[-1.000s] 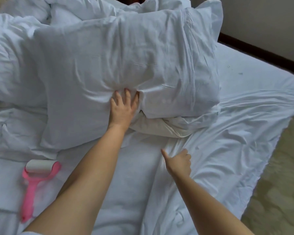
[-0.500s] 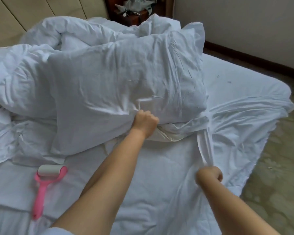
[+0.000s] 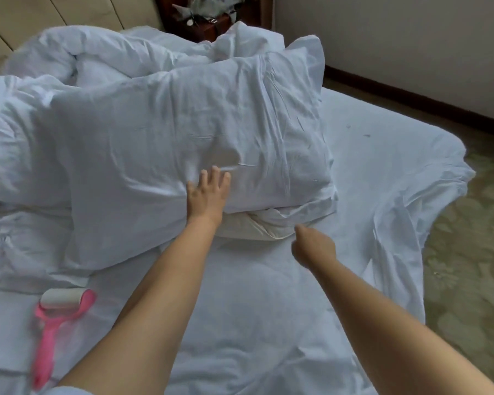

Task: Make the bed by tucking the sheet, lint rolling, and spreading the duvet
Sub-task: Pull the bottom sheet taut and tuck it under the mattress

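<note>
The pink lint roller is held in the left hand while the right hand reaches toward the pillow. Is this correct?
Not quite. In the head view the lint roller lies on the sheet; the left hand presses the pillow. The right hand does reach toward it.

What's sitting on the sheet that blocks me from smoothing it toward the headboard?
The big pillow lies on the sheet, with the bunched duvet behind it. Your left hand presses flat on the pillow; your right hand hovers beside it. The pink lint roller lies on the sheet too.
</note>
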The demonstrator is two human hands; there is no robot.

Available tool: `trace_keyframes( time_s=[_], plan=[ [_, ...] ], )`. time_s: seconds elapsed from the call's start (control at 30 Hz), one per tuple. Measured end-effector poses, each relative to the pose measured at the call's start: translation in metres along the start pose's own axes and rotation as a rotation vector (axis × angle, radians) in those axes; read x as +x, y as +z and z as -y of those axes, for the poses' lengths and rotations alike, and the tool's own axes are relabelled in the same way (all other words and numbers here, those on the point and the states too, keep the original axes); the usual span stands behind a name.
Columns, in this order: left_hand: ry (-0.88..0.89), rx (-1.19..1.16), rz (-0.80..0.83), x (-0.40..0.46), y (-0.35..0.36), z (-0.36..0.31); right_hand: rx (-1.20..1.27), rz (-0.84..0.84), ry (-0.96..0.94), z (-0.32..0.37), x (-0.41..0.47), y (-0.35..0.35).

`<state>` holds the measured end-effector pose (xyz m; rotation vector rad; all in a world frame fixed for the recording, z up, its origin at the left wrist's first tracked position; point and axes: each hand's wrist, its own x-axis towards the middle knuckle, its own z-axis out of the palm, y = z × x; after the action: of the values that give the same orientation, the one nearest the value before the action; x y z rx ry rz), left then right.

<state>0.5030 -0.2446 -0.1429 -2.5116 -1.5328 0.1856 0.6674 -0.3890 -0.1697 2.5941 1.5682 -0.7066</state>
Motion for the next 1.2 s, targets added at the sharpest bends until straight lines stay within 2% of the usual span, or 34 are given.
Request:
trace_keyframes(
  time_s=[0.1,0.2,0.3,0.4,0.47,0.57,0.67,0.77,0.87,1.0,1.07,1.1,1.2],
  plan=[
    [-0.151,-0.031,0.009,0.005,0.012,0.027,0.050,-0.186,-0.162,0.053,0.039,-0.023],
    [-0.143,0.081,-0.061,0.016,0.025,0.048,-0.147,-0.288,-0.290,0.088,0.065,-0.027],
    [-0.130,0.241,-0.003,0.024,0.033,0.065,-0.243,-0.328,-0.329,0.104,0.084,-0.017],
    [-0.134,0.227,0.091,0.030,0.040,0.076,-0.324,-0.337,-0.288,0.117,0.100,-0.012],
    [-0.049,0.230,-0.019,0.036,0.045,0.079,-0.373,-0.412,-0.259,0.125,0.109,-0.012],
    [0.093,0.141,-0.151,0.031,0.044,0.082,-0.463,-0.501,-0.314,0.129,0.118,-0.019],
    [0.166,0.116,-0.261,0.014,0.034,0.087,-0.473,-0.465,-0.393,0.130,0.109,-0.028],
    [0.194,0.146,-0.387,0.004,0.011,0.091,-0.600,-0.438,-0.394,0.130,0.088,-0.047],
    [0.176,0.220,-0.463,-0.002,-0.032,0.095,-0.589,-0.578,-0.422,0.128,0.061,-0.089],
    [0.174,0.233,-0.535,-0.017,-0.090,0.095,-0.538,-0.602,-0.390,0.117,0.020,-0.129],
    [0.188,0.235,-0.581,-0.036,-0.102,0.087,-0.548,-0.640,-0.293,0.108,-0.009,-0.132],
    [0.209,0.217,-0.607,-0.048,-0.103,0.081,-0.529,-0.637,-0.277,0.101,-0.019,-0.126],
    [0.264,0.145,-0.580,-0.095,-0.086,0.053,-0.411,-0.436,-0.259,0.082,-0.045,-0.103]
  ],
)
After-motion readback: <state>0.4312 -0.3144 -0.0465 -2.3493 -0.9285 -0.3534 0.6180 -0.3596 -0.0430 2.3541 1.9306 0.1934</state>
